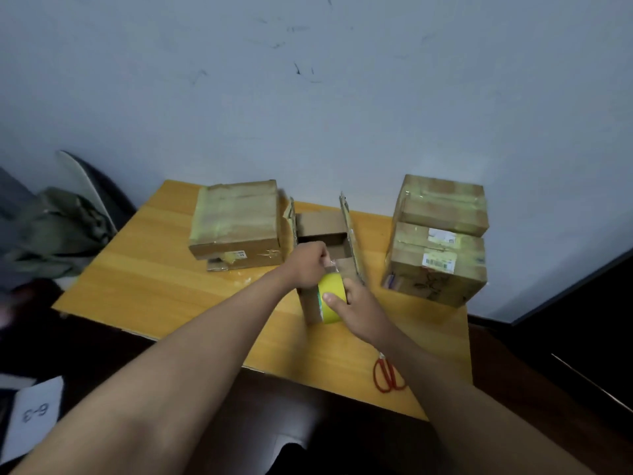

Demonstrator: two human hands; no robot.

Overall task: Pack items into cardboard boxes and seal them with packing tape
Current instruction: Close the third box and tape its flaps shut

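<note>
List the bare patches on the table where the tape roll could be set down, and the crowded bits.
Free: the table left-front, bordered by the sealed box, the left forearm and the near edge; also a strip between the open box and the stacked boxes. Crowded: the back row of boxes, and the near right by the scissors.

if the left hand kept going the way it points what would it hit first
Likely the right flap of the open box, just beyond the left hand as it pinches the tape end; depth is unclear.
</note>
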